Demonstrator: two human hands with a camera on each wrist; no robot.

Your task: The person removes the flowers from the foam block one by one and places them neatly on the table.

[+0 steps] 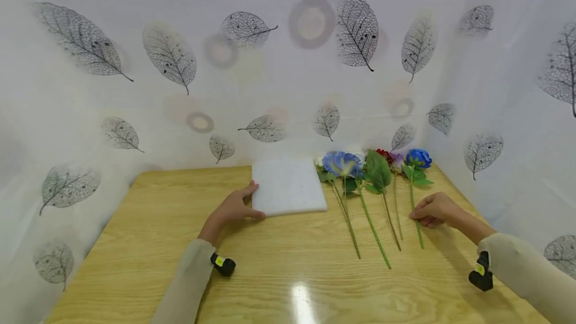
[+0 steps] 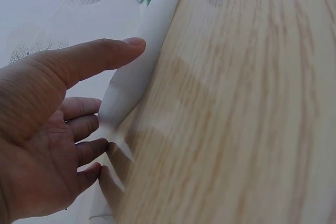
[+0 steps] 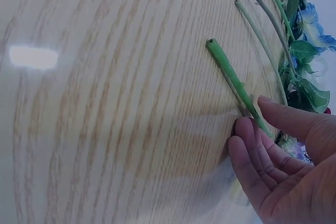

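My left hand (image 1: 234, 207) rests at the left side of a flat, white, foam-like pad (image 1: 290, 186), thumb at its near corner and fingers along its left edge. In the left wrist view, the thumb (image 2: 115, 51) and the spread fingers touch or lie close to the pad's edge (image 2: 139, 66). Over on the right, my right hand (image 1: 436, 210) has its fingers curled round the green stem (image 3: 231, 74) of a blue artificial flower (image 1: 418, 157), low on the stem. The thumb lies on the stem's other side; whether it presses is unclear. The flower lies on the table.
Between the pad and my right hand lie several artificial flowers, including a light blue one (image 1: 342, 164), a dark red one (image 1: 384, 154) and a purple one (image 1: 397, 161), stems toward me. Leaf-patterned white cloth (image 1: 270, 79) hangs around the wooden table (image 1: 279, 264).
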